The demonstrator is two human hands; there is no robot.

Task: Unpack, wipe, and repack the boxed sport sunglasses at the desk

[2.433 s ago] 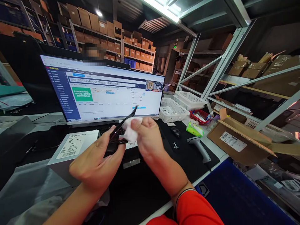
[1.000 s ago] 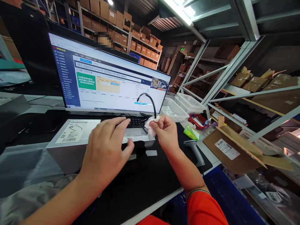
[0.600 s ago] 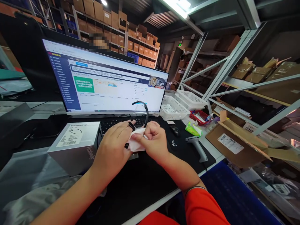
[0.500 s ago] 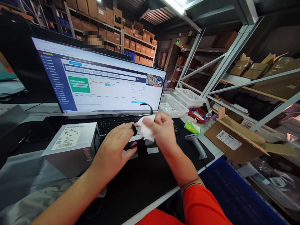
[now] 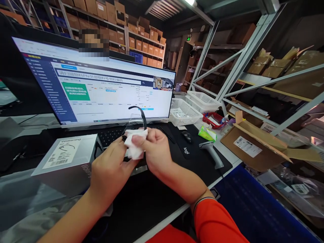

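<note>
My right hand (image 5: 159, 152) is closed on a crumpled white tissue (image 5: 135, 150), its thumb pressing the tissue in front of me. A black headset-like device (image 5: 143, 118) rises above the tissue, with a slim curved arm and what looks like a clear panel beside it. My left hand (image 5: 107, 165) is closed round the lower part of this device, which fingers and tissue mostly hide. Left of my hands stands a silver-grey box (image 5: 60, 179) marked "Wakening", with a label picturing a curved black item.
Behind my hands are a keyboard (image 5: 106, 137) and a lit monitor (image 5: 106, 104). To the right lie a mouse (image 5: 186, 136), a barcode scanner (image 5: 212, 155), a green packet (image 5: 207, 133), white baskets (image 5: 186, 118) and an open carton (image 5: 249, 148). A person is partly visible beyond the monitor.
Both hands have moved left in view with the device and tissue. The device's curved arm and clear panel show more fully, and the mouse is now uncovered.
</note>
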